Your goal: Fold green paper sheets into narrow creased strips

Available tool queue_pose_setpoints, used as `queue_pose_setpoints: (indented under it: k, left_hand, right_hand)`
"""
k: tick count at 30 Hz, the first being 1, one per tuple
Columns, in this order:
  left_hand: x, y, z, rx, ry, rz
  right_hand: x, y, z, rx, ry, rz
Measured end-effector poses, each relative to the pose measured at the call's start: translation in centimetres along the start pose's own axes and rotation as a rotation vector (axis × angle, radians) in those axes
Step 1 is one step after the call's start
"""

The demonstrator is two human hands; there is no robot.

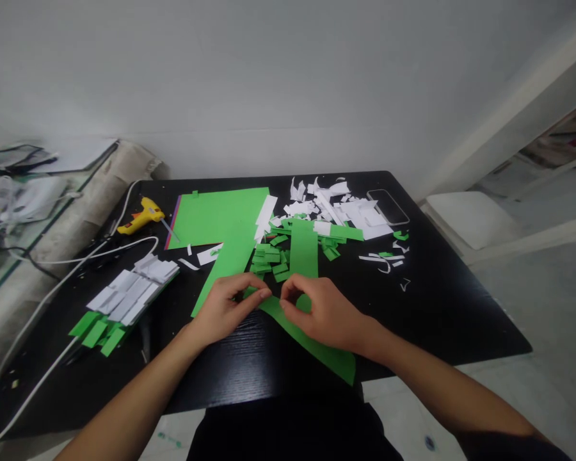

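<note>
My left hand (228,307) and my right hand (324,310) meet at the near middle of a black table (436,307). Both pinch the end of a long green paper strip (324,352) that runs toward me and hangs over the table's front edge. My fingers are curled tight on the strip's far tip. Just beyond my hands lie another green strip (303,250), a wider green piece (228,262) and a heap of small folded green bits (269,259).
A large green sheet (216,214) lies at the back. White paper scraps (336,208) and a phone (388,206) sit back right. A yellow glue gun (141,216) with a white cable (52,314) is at left, near stacked white and green strips (125,298).
</note>
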State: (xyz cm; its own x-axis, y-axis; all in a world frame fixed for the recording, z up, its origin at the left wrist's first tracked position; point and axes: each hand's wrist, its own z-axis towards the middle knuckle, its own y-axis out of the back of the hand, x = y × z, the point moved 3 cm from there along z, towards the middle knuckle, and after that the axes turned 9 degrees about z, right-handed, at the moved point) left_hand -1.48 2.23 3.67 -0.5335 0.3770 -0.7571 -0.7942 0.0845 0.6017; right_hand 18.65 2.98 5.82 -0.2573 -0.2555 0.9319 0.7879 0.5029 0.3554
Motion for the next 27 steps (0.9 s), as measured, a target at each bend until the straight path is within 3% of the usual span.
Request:
queue_pose_setpoints:
  k: [5, 8, 12, 16, 22, 25, 27]
  left_hand:
    - [1.4, 2.0, 0.3, -0.166, 0.120, 0.018]
    - [1.9, 3.2, 0.7, -0.197, 0.161, 0.016]
    - [1.8, 3.0, 0.9, -0.106, 0.179, -0.002]
    - [1.8, 1.8, 0.7, 0.009, 0.227, -0.042]
    - [2.6, 1.3, 0.4, 0.036, 0.275, -0.047]
    - [2.9, 0.8, 0.4, 0.071, 0.295, -0.083]
    - [2.9, 0.4, 0.4, 0.101, 0.299, -0.103]
  right_hand:
    - [-1.2, 1.9, -1.5, 0.053, -0.147, 0.060]
    - [-2.4, 3.7, -2.8, 0.073, -0.200, 0.085]
    - [-3.2, 5.6, -4.2, 0.069, -0.231, 0.102]
    - [-3.2, 6.2, -4.4, 0.143, -0.265, -0.027]
    - [-3.3, 7.8, -4.5, 0.246, -0.310, -0.197]
    - [-3.4, 8.2, -4.2, 0.175, -0.292, -0.256]
    - [-3.1, 7.7, -3.6, 0.014, -0.190, -0.240]
